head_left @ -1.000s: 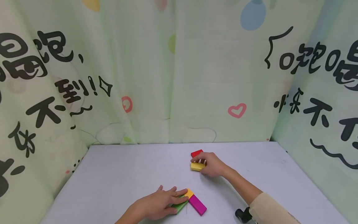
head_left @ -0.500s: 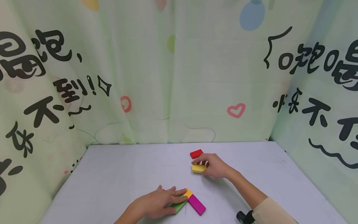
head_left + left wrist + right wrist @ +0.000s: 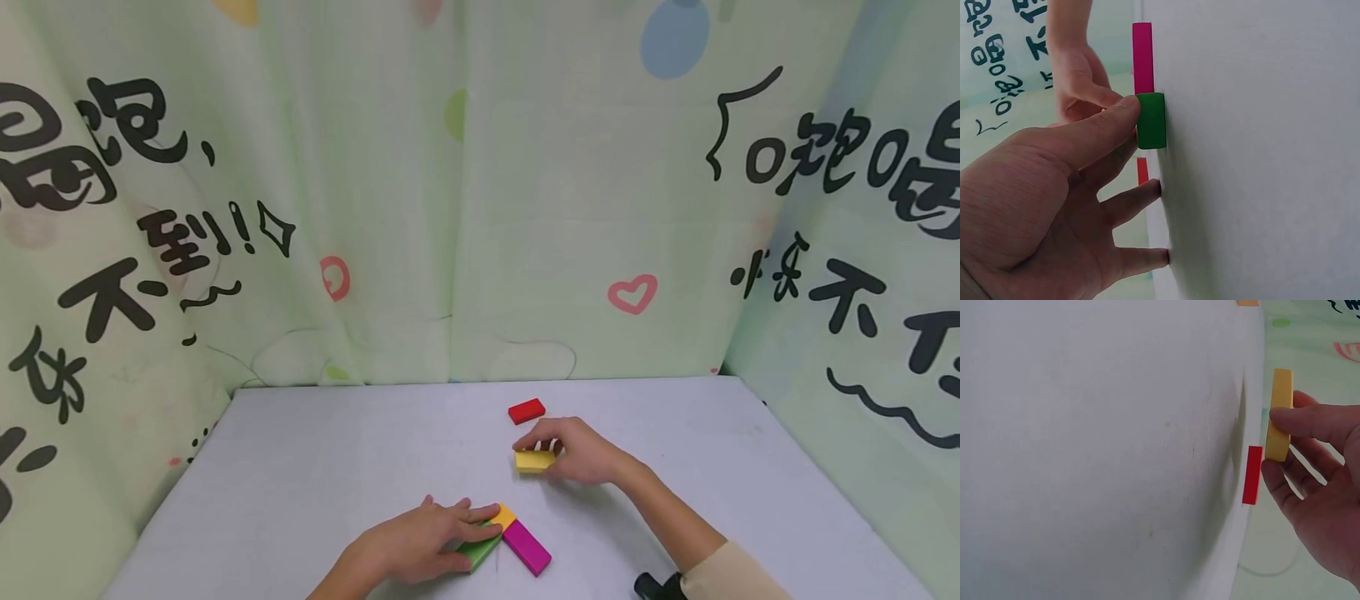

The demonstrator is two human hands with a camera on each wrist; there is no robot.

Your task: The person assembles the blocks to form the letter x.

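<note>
My right hand (image 3: 581, 452) pinches a yellow block (image 3: 535, 462) between thumb and fingers. In the right wrist view the yellow block (image 3: 1280, 415) appears raised off the table. Behind it, apart from the hand, lies a small red block (image 3: 527, 411). My left hand (image 3: 423, 543) rests with spread, fairly straight fingers over a green block (image 3: 480, 552) and an orange block (image 3: 504, 518). A magenta block (image 3: 527, 547) extends from the orange one toward the near right. In the left wrist view the thumb touches the green block (image 3: 1152, 120); part of the green block is hidden from the head view.
Blocks and hands are on or over a white table (image 3: 315, 467). A pale green printed curtain (image 3: 540, 208) closes the back and both sides. A black object (image 3: 656, 587) sits at the right wrist, by the beige sleeve (image 3: 735, 575).
My right hand has drawn the yellow block nearer, widening the gap to the red block. The left hand stays in place on the green and orange blocks.
</note>
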